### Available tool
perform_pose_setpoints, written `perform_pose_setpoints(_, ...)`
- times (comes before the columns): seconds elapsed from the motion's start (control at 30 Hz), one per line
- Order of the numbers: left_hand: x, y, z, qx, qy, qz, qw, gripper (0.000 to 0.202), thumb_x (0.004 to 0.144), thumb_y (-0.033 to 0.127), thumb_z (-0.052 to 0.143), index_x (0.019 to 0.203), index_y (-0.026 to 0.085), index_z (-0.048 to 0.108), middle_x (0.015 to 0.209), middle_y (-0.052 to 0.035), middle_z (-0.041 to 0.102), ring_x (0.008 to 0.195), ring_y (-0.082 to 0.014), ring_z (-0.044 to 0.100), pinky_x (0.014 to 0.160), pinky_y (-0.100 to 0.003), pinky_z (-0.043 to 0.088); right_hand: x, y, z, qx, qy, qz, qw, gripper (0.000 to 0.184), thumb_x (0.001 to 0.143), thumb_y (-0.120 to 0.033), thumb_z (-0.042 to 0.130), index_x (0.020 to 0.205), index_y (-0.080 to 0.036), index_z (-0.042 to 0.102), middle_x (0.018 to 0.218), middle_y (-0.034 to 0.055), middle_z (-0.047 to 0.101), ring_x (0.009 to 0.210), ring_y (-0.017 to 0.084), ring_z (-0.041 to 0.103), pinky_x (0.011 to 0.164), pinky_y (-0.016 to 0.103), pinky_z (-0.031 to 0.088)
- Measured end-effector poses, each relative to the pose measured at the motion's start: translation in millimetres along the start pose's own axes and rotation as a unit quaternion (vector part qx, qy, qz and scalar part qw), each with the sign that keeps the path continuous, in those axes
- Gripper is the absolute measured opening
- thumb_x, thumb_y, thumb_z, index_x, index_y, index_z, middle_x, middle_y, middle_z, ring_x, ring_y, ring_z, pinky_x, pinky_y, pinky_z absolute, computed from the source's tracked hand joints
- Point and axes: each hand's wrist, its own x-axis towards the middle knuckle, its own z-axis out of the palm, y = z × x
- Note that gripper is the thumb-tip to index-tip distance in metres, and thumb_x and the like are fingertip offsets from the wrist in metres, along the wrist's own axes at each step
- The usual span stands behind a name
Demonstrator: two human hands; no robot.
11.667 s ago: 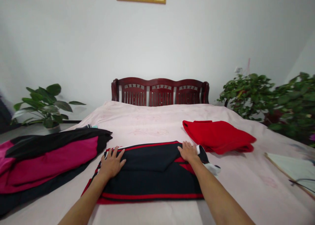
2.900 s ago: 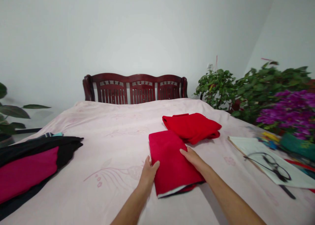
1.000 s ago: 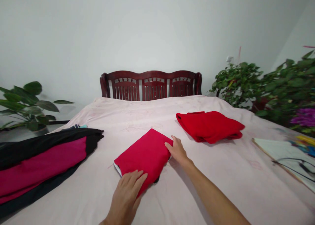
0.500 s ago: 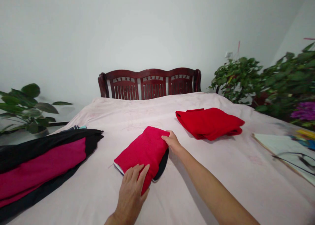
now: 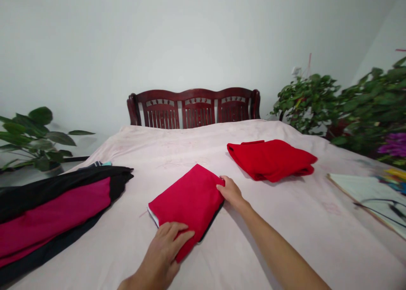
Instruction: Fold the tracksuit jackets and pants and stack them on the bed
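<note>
A folded red garment (image 5: 190, 197) lies on the pale bedsheet in front of me, with dark and white fabric showing along its lower edges. At its near left edge is my left hand (image 5: 163, 249), fingers over the top of the cloth and thumb by the near corner, closed on it. My right hand (image 5: 232, 192) pinches the right corner between thumb and fingers. Farther right, apart from both hands, rests another folded red garment (image 5: 272, 159).
Black and magenta clothes (image 5: 60, 205) are piled at the left. A white board or pad (image 5: 355, 184) with eyeglasses (image 5: 380, 205) lies on the right. Leafy plants (image 5: 41, 137) flank the bed (image 5: 177, 146); a dark wooden backrest (image 5: 196, 108) stands behind.
The red cloth's right corner has moved slightly right with my right hand, and its top looks flatter and wider. My left hand has shifted slightly left and down; less dark fabric shows.
</note>
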Motion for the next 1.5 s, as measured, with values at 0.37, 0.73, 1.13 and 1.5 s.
perform_pose_setpoints(0.37, 8, 20, 32.0, -0.013, -0.144, -0.006, 0.989, 0.084, 0.072, 0.031, 0.076, 0.148, 0.03, 0.04, 0.156, -0.0122, 0.035, 0.142, -0.0374, 0.036, 0.115, -0.059, 0.029, -41, -34, 41, -0.296, -0.072, -0.269, 0.914, 0.058, 0.095, -0.046, 0.046, 0.149, -0.026, 0.04, 0.159, 0.0069, 0.032, 0.148, 0.027, 0.022, 0.119, 0.049, 0.009)
perform_pose_setpoints(0.73, 8, -45, 7.6, -0.299, 0.271, -0.429, 0.808, 0.059, 0.069, 0.018, 0.079, 0.125, 0.018, 0.06, 0.136, -0.0149, 0.06, 0.133, -0.0304, 0.049, 0.114, -0.047, 0.036, -40, -12, 37, -0.342, 0.0, -0.071, 0.937, 0.073, 0.097, -0.051, 0.038, 0.154, -0.009, 0.025, 0.161, 0.0182, 0.023, 0.148, 0.032, 0.019, 0.117, 0.048, 0.018)
perform_pose_setpoints(1.13, 25, -17, -6.0, -0.659, 0.144, -0.544, 0.5, 0.045, 0.081, 0.028, 0.074, 0.122, 0.015, 0.061, 0.111, -0.0141, 0.074, 0.093, -0.0242, 0.073, 0.074, -0.031, 0.061, -71, 7, 31, -0.247, 0.061, -0.007, 0.967, 0.079, 0.092, -0.041, 0.048, 0.152, 0.004, 0.022, 0.15, 0.025, 0.04, 0.142, 0.032, 0.034, 0.118, 0.044, 0.02)
perform_pose_setpoints(1.5, 49, 17, -2.7, -0.689, 0.22, -0.528, 0.445, 0.054, 0.079, 0.006, 0.071, 0.13, 0.015, 0.057, 0.104, -0.0135, 0.077, 0.094, -0.0272, 0.074, 0.084, -0.039, 0.061, -76, 8, 39, 0.139, 0.112, 0.037, 0.983, 0.082, 0.071, -0.024, 0.061, 0.147, -0.01, 0.033, 0.148, 0.0176, 0.046, 0.138, 0.028, 0.042, 0.117, 0.04, 0.029)
